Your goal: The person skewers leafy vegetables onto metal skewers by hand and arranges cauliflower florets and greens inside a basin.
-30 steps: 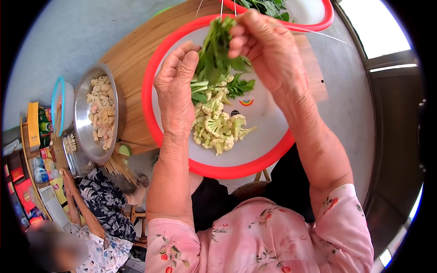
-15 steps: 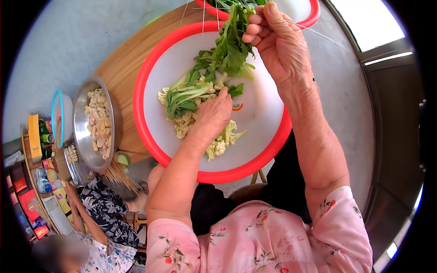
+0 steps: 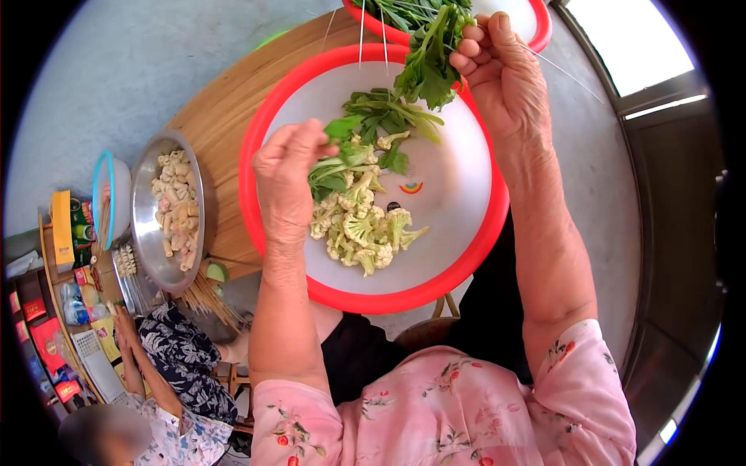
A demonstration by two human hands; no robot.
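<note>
My right hand point(image 3: 509, 89) is closed on a thin metal skewer point(image 3: 571, 76) above the far right rim of the red-rimmed white basin point(image 3: 250, 167). Bunched leafy greens point(image 3: 431, 66) hang from the skewer by my fingers. Over the basin's left side, my left hand point(image 3: 289, 167) pinches a green leaf point(image 3: 342, 126), slightly smeared by motion. Pale cauliflower florets point(image 3: 365, 225) lie in the basin to the right of that hand. Loose greens point(image 3: 381, 109) rest beyond them, with some leaves among the florets.
Another red-rimmed basin point(image 3: 540, 31) with greens and skewers stands at the far edge. On the wooden table point(image 3: 225, 101), a steel bowl point(image 3: 203, 210) holds pale food pieces. Bamboo sticks point(image 3: 210, 299) stick out below it. Another person point(image 3: 183, 349) sits at lower left.
My left hand has risen from the pile and moved left, bringing up a leaf and uncovering more cauliflower. My right hand has shifted slightly right with the skewered greens.
</note>
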